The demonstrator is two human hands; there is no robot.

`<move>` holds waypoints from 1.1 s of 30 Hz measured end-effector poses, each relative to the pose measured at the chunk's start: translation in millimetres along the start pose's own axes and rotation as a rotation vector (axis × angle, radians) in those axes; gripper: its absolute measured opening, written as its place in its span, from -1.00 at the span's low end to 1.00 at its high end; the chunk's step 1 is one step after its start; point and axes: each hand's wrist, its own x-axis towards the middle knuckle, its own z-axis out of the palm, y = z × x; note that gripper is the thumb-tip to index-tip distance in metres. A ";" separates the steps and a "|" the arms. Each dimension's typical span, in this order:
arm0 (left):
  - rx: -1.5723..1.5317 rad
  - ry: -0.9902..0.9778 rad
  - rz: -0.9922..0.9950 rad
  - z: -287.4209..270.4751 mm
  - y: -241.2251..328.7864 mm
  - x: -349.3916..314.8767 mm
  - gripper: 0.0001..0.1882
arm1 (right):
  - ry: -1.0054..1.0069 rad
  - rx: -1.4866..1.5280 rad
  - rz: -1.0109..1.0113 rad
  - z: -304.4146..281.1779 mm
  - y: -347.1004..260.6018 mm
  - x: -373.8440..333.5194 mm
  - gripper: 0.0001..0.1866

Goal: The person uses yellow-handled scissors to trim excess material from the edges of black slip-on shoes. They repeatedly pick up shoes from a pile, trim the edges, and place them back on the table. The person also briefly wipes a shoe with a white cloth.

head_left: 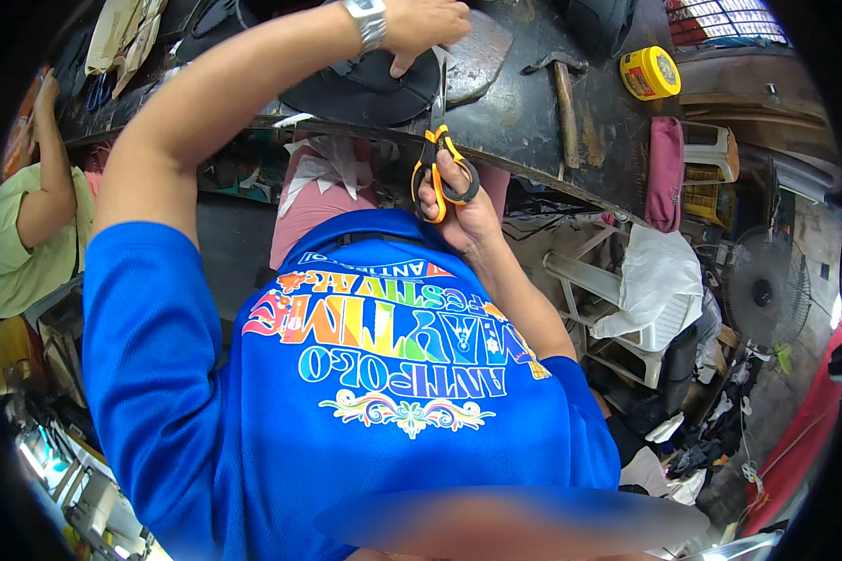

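Note:
My right hand [466,208] is wrapped round the yellow-and-black handles of a pair of scissors [437,140], its thumb through one loop. The blades point away from me, beside the right edge of a flat black sheet [360,93] lying on the dark workbench. Stretched over from the left, my left hand [421,26], with a silver watch on its wrist, grips the sheet near the blade tips. Its thumb presses on the sheet; part of its fingers is hidden. How far the blades stand apart is hard to make out.
Right of the scissors lie a worn grey slab [477,58], a hammer [566,107] and a yellow tub [649,73] on the workbench [524,140]. A maroon cloth [665,173] hangs at its edge. A white stool [617,299] and fan [767,285] stand right; another person [33,220] sits left.

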 end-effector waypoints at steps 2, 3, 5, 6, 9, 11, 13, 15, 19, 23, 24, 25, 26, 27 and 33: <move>-0.038 0.471 -0.091 20.4 23.8 -21.5 -0.76 | -0.028 0.034 0.004 -6.2 0.7 0.3 -0.60; -0.315 0.171 -0.245 25.3 28.9 -33.0 -0.73 | -0.027 0.031 0.011 -8.4 0.3 1.8 -0.58; -0.315 0.150 -0.284 36.0 47.2 -54.5 -0.70 | -0.070 0.053 0.039 -13.6 -3.0 2.1 -0.56; -0.347 0.267 -0.294 41.5 60.7 -64.8 -0.72 | -0.098 0.061 0.053 -15.1 -4.4 2.2 -0.56; -0.209 0.474 -0.290 52.2 84.0 -77.5 -0.49 | -0.097 0.046 0.059 -14.7 -5.6 1.4 -0.55; -0.222 0.469 -0.380 59.1 98.8 -76.7 -0.29 | -0.096 0.041 0.056 -12.4 -6.0 1.1 -0.56; -0.170 0.477 -0.474 65.6 109.5 -71.9 -0.11 | -0.091 0.027 0.054 -9.7 -7.3 -0.6 -0.56; -0.158 0.517 -0.532 71.3 115.9 -65.6 -0.10 | -0.088 0.025 0.047 -8.3 -10.6 -2.3 -0.55; -0.111 0.565 -0.519 75.9 112.6 -63.9 -0.21 | -0.113 0.158 0.125 -6.6 -19.1 -6.1 -0.61; -0.180 0.652 -0.491 73.3 106.1 -68.8 -0.33 | -0.170 0.297 0.244 -1.5 -23.7 -12.1 -0.44; -0.176 0.633 -0.497 72.8 106.6 -68.9 -0.35 | -0.173 0.303 0.255 0.4 -23.2 -12.9 -0.45; -0.173 0.613 -0.502 72.6 107.7 -69.0 -0.37 | -0.175 0.310 0.265 1.8 -22.7 -13.5 -0.45; -0.171 0.603 -0.501 72.9 109.2 -68.5 -0.39 | -0.189 0.322 0.279 2.6 -22.3 -13.6 -0.45; -0.182 0.593 -0.492 73.3 110.3 -68.3 -0.43 | -0.175 0.317 0.274 3.2 -21.4 -13.9 -0.45; -0.197 0.672 -0.399 80.1 105.5 -72.9 -0.65 | -0.189 0.243 0.246 -1.3 -14.1 -14.4 -0.45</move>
